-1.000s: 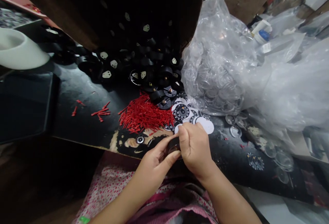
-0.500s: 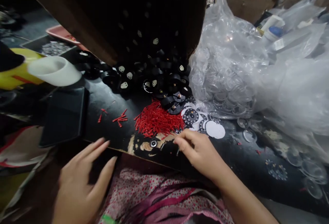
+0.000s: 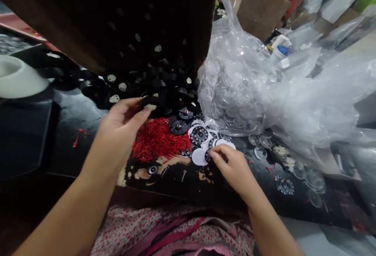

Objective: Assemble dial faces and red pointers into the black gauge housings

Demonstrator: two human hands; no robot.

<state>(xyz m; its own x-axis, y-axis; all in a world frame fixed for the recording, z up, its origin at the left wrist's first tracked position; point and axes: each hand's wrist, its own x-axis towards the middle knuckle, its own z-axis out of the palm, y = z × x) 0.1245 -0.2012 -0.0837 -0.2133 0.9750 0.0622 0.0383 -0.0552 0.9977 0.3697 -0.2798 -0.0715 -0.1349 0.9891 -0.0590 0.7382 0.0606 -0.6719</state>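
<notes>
My left hand point(image 3: 117, 130) reaches to the front of the black pile, its thumb and fingers closed on a round black plastic case point(image 3: 155, 105) with a pale patch. My right hand point(image 3: 232, 167) pinches the edge of a printed dial disc point(image 3: 207, 155) at the near side of the disc pile. More dial discs point(image 3: 199, 135), some with their white backs up, overlap there. Between my hands lies a heap of thin red pointers point(image 3: 158, 140). Two black cases point(image 3: 178, 127) with brass centres rest behind it. A small ring point(image 3: 152, 169) and a metal pin point(image 3: 184, 175) lie near the table edge.
A big clear bag point(image 3: 235, 91) of transparent covers stands at right; loose covers point(image 3: 260, 153) lie before it. A dark box point(image 3: 117, 17) overhangs the black cases. At left are a white cup-like piece point(image 3: 20, 79) and a black slab point(image 3: 26, 138). Cardboard boxes point(image 3: 258, 5) stand behind.
My left hand has moved from the table edge up to the black pile and closed on a case. My right hand has moved to the dial discs, leaving a pin behind. The view has shifted right.
</notes>
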